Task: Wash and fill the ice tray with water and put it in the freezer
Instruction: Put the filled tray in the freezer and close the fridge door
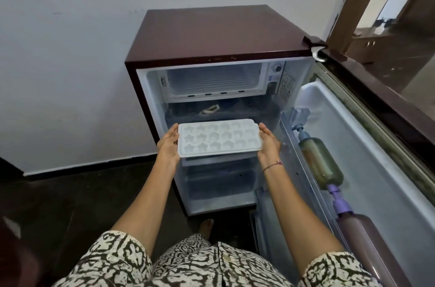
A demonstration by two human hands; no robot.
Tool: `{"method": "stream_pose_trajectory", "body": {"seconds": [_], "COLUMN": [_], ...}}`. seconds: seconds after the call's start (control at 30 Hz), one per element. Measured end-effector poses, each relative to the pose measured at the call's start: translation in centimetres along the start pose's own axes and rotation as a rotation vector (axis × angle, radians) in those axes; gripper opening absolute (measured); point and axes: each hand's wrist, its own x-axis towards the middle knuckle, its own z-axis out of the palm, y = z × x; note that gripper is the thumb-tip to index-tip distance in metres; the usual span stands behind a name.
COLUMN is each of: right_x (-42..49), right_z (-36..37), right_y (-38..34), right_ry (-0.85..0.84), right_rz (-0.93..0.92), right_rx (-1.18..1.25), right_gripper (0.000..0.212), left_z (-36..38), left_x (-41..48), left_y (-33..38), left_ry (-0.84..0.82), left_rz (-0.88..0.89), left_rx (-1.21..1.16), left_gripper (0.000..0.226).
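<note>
The white ice tray, with star-shaped and rounded cells, is held level between both hands. The left hand grips its left short end and the right hand grips its right. Beyond and above the hands is the freezer compartment of the open maroon mini fridge. Right of the right hand, the fridge door holds two pump bottles.

There was one tray, cells in three rows; two hands, left hand and right hand; one fridge with one freezer; one door with two bottles, green bottle and brown bottle; one bracelet; one foot
</note>
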Motion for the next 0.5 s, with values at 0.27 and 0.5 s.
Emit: {"method": "stream_pose_trajectory", "body": {"seconds": [0.27,0.5], "right_x": [2.9,6.2], "right_z": [3.5,7.2], "right_y": [-1.8,-3.1], "right_ry": [0.029,0.078], "right_rz": [-0.052,-0.062], "right_rx": [0.033,0.009], "right_gripper": [0.030,0.032], "left_z": [3.5,6.9], "left_x": [2.5,6.9], "left_y": [2.2,4.2], "left_ry": [-0.016,0.050], "left_rz": [0.001,-0.001], "left_rx": [0.030,0.092], "left_gripper": [0.032,0.026]}}
